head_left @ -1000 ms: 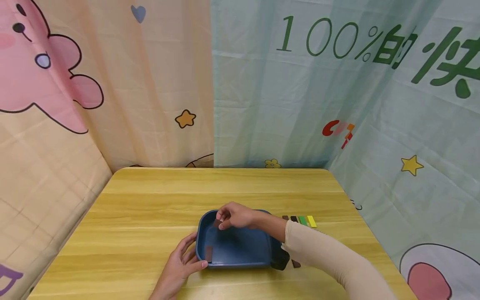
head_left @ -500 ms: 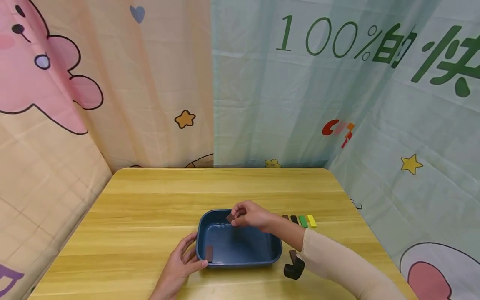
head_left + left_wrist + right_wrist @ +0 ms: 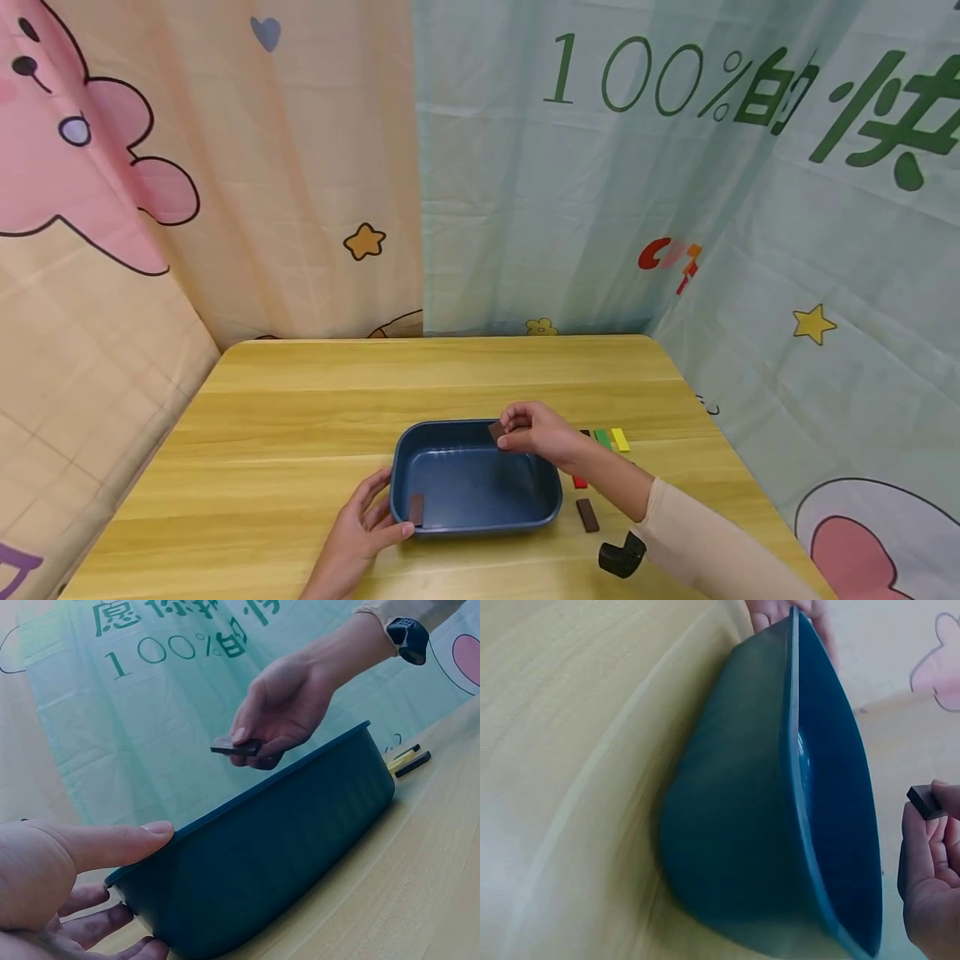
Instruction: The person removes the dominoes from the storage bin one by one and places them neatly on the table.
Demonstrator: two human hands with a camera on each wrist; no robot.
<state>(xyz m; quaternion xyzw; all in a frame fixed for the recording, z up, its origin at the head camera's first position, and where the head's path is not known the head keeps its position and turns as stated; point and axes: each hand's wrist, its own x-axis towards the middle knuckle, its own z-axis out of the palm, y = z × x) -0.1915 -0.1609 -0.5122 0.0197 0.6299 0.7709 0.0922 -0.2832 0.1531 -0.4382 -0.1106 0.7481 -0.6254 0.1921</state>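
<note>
My left hand (image 3: 356, 529) holds a blue plastic bin (image 3: 480, 527) at its near left corner, with the thumb on the rim and the fingers against the outer wall. Above the bin's far right part, my right hand (image 3: 542, 435) pinches a small brown domino-like block (image 3: 234, 747) between thumb and fingers. The right wrist view shows this pinched block (image 3: 925, 802) apart from the bin. Another brown block (image 3: 416, 509) lies inside, against the left end.
Right of the bin on the wooden table (image 3: 300, 417) lie a yellow block (image 3: 620, 440), a green block (image 3: 603, 440), a partly covered black block (image 3: 585, 432), a red block (image 3: 580, 482) and a brown block (image 3: 588, 516). A black device (image 3: 622, 556) sits at the right wrist.
My right hand has moved rightward across the bin, still pinching the brown block. The red block and the nearer brown block now show more fully. My left hand stays at the corner.
</note>
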